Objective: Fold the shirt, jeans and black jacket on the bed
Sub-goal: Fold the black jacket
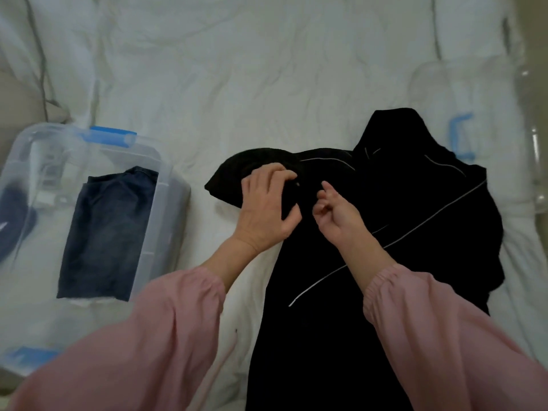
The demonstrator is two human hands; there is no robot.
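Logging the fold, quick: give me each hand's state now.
Left hand: grips a bunch of the black jacket.
Right hand: fingers curled above the jacket; hold cannot be told.

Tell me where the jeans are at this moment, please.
In the head view the folded jeans lie on the left side, inside the clear plastic box on the bed, to the left of the black jacket.

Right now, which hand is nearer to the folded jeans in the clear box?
Left. The left hand grips the black jacket at its end toward the clear box holding the jeans; the right hand is farther right, over the jacket's middle.
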